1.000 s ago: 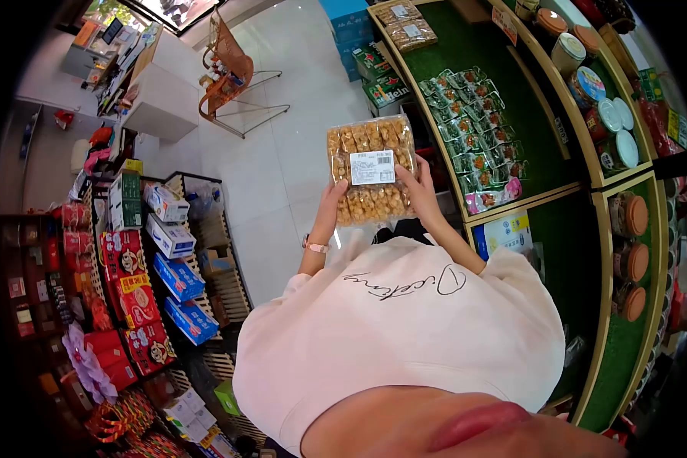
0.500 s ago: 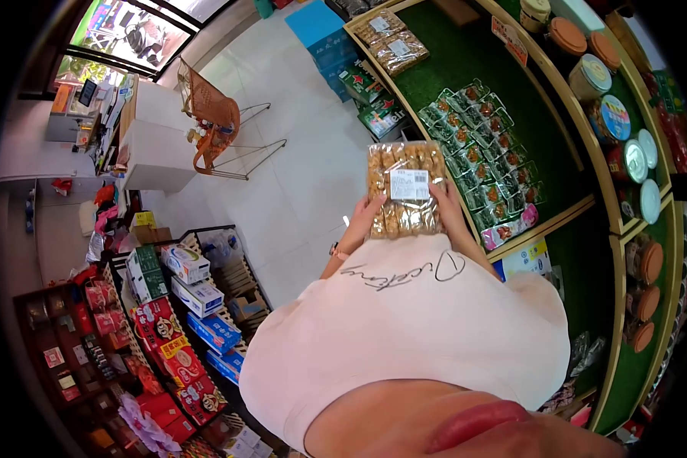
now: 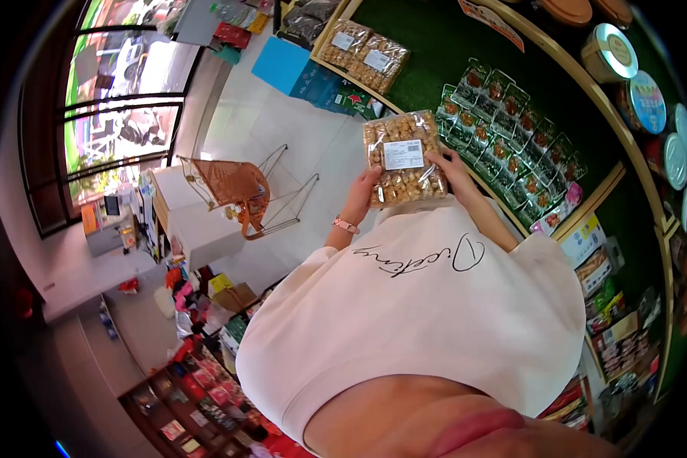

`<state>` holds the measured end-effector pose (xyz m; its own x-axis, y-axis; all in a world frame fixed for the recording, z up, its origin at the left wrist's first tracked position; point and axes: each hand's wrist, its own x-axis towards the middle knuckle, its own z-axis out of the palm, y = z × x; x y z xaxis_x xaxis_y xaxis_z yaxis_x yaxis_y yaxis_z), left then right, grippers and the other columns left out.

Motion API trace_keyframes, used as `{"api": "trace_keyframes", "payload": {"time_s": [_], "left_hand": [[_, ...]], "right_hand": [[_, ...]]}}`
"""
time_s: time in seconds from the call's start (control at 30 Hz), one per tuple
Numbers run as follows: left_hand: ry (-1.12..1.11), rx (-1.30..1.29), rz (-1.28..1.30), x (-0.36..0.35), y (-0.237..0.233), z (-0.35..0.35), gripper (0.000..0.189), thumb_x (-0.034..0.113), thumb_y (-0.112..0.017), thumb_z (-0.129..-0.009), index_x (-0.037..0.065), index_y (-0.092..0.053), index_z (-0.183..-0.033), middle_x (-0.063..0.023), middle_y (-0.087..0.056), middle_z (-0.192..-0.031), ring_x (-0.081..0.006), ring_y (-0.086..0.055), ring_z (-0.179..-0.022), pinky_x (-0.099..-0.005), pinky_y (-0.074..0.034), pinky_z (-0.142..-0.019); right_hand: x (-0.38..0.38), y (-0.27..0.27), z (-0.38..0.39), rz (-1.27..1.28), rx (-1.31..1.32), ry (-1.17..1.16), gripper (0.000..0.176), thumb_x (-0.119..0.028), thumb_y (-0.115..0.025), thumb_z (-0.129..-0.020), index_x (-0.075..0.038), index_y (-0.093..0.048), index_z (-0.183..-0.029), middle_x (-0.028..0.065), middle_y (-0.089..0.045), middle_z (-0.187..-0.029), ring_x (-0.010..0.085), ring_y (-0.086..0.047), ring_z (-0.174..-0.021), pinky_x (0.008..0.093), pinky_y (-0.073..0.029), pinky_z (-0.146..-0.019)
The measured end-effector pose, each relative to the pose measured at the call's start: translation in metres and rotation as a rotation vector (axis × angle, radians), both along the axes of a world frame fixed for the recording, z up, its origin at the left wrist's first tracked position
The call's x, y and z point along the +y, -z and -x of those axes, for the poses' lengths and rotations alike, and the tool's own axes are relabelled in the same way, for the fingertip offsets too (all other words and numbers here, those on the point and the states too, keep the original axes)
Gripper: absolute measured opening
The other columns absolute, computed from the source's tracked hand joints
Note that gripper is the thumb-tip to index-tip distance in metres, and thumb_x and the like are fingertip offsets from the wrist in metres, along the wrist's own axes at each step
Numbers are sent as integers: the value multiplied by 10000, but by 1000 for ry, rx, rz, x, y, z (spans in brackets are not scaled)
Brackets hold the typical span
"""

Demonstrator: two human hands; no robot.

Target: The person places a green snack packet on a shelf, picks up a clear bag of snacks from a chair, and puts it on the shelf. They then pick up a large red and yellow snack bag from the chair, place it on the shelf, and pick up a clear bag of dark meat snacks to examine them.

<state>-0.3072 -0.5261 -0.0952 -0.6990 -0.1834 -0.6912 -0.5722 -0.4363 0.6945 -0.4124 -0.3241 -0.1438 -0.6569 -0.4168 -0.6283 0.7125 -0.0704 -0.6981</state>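
Wire rack (image 3: 237, 191) on the floor at left, well apart. Left hand (image 3: 361, 197) grips the left edge of the snack pack (image 3: 403, 158), fingers closed on it. Pack is held up in front of the chest, label towards the camera, near the shelf (image 3: 435, 46) edge. Right hand (image 3: 456, 169) clamped on its right edge. Green sachets (image 3: 511, 130) in rows on the shelf just right, jars (image 3: 641, 91) far right

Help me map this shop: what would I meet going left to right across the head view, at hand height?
Windows → wire rack → left hand → snack pack → right hand → green sachets → round tins.
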Motion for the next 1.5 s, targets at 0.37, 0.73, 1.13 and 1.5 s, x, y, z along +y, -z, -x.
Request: {"api": "trace_keyframes", "payload": {"time_s": [0.37,0.73,1.13,1.5], "left_hand": [[428,-28,59,-63,104,102,358,214,-540,-858,17,-488,-1153,-16,-552,-1053,-99,-494,-948,-244,-396,-815],[788,82,305,-143,170,297,147,211,-627,-810,72,-588,-838,48,-529,-672,-30,-475,-620,-186,-369,-566],[986,417,834,-155,240,290,493,113,-546,-800,11,-415,-1263,-167,-432,-1111,-279,-496,-857,-333,-425,-729],[1064,307,1004,-137,233,295,492,230,-567,-777,-14,-439,-1185,-222,-401,-1157,-369,-434,-1021,-397,-399,-840]], "right_hand": [[-12,76,41,-51,-236,247,446,-285,-699,-703,-38,-486,-1008,16,-544,-784,86,-497,-663,238,-415,-565],[-110,194,145,107,-320,543,270,-140,-619,-737,-35,-510,-961,17,-513,-743,112,-496,-622,258,-433,-558],[-139,199,151,-254,-184,621,556,-126,-529,-793,-8,-313,-1292,83,-578,-871,142,-551,-751,260,-423,-653],[-145,232,122,-192,-48,577,529,-101,-556,-819,-12,-326,-1287,92,-570,-967,147,-533,-790,269,-436,-666]]}}
